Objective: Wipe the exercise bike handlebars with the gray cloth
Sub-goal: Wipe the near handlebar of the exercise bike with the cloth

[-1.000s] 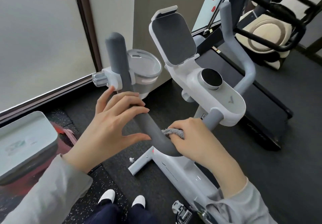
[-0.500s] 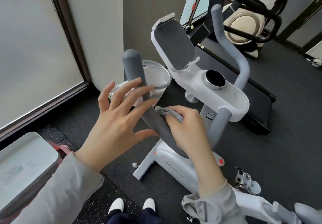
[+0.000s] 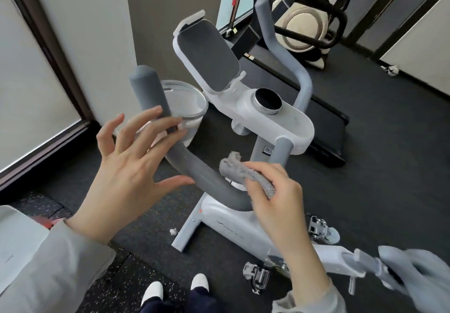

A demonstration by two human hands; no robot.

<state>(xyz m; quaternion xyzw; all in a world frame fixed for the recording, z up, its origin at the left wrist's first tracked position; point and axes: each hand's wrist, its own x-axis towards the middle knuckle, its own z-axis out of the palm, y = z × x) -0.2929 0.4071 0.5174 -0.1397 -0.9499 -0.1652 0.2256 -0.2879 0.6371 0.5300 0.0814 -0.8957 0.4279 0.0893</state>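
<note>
The white exercise bike (image 3: 233, 229) has a grey padded left handlebar (image 3: 192, 169) that curves up from its console, and a right handlebar (image 3: 292, 64) rising behind. My right hand (image 3: 275, 195) grips the bunched gray cloth (image 3: 241, 171) and holds it against the inner bend of the left handlebar. My left hand (image 3: 129, 166) hovers with fingers spread, its fingertips resting lightly on the upper part of the same bar and its thumb just under the curve.
A tablet holder (image 3: 207, 56) and round knob (image 3: 267, 100) sit on the console. A white round bin (image 3: 190, 110) stands behind the left bar. A treadmill (image 3: 323, 122) and another machine (image 3: 306, 20) fill the far right. A white box (image 3: 17, 244) is at left.
My right hand has slid the cloth back down the left handlebar toward its lower bend. My left hand has opened wider and eased off the bar. The view has shifted left.
</note>
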